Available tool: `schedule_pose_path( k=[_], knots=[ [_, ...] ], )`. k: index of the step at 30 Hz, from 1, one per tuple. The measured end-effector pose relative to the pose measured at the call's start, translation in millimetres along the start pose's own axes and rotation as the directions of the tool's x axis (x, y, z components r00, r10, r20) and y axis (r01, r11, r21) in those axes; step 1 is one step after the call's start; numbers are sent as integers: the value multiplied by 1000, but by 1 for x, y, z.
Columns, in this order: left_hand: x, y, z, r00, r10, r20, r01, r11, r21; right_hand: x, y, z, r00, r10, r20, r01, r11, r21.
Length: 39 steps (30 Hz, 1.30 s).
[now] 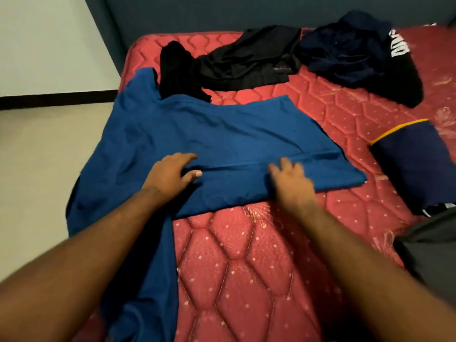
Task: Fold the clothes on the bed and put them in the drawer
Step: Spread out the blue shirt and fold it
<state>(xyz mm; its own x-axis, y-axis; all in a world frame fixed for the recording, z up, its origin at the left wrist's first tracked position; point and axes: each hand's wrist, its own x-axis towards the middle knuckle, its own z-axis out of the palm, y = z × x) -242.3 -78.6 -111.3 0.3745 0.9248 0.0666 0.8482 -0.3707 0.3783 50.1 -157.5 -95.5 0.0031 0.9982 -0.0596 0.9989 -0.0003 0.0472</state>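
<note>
A blue garment (197, 141) lies partly folded on the red quilted mattress (246, 255), draping over its left edge. The left hand (170, 175) and the blurred right hand (291, 181) rest flat on it, fingers spread. Dark clothes (246, 58) lie beyond.

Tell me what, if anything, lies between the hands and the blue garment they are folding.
Nothing does: the left hand and right hand both rest directly on the blue garment, spread on the red mattress. The drawer is out of view.

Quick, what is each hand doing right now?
Left hand: open, fingers flat on the blue garment.
Right hand: open, blurred, resting on its folded edge.
</note>
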Motion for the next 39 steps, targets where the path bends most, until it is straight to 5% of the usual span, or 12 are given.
schedule_pose_path(
  k=[2,4,6,8,10,13,16,19,21,25,32,39],
  knots=[
    [-34,-12,-7,994,-17,-109,10,998,-68,-65,-69,3,876,-481,-12,471,853,225],
    [-66,-31,-14,983,-50,-179,35,995,-89,-118,-125,11,576,-816,-41,775,529,347],
    [-95,-47,-22,966,-150,-210,116,979,-167,-137,-164,23,375,-927,-11,879,352,320],
    [-121,-61,-31,934,-260,-244,192,943,-271,-135,-188,20,334,-942,32,877,323,357],
    [-138,-68,-38,930,-271,-251,194,937,-291,-118,-200,5,400,-915,48,802,375,465],
    [-156,-86,-47,941,-248,-231,172,936,-306,-62,-223,-50,678,-732,-66,556,451,698],
    [-154,-94,-57,822,-389,-417,191,877,-441,18,-231,-133,929,-316,-194,231,82,970],
    [-153,-86,-63,615,-390,-686,263,921,-288,68,-221,-196,949,-263,-173,85,-314,945],
    [-155,-66,-52,705,-160,-691,195,980,-28,74,-209,-195,940,-292,-177,98,-264,960],
    [-141,-29,-6,946,183,-267,-114,961,254,38,-168,-89,989,-147,10,9,126,992],
    [-87,15,10,992,129,13,-121,890,439,-33,-8,45,996,23,-84,37,765,643],
    [-70,21,12,975,-70,211,-40,878,476,-53,66,67,957,162,-240,-117,974,193]
  ],
)
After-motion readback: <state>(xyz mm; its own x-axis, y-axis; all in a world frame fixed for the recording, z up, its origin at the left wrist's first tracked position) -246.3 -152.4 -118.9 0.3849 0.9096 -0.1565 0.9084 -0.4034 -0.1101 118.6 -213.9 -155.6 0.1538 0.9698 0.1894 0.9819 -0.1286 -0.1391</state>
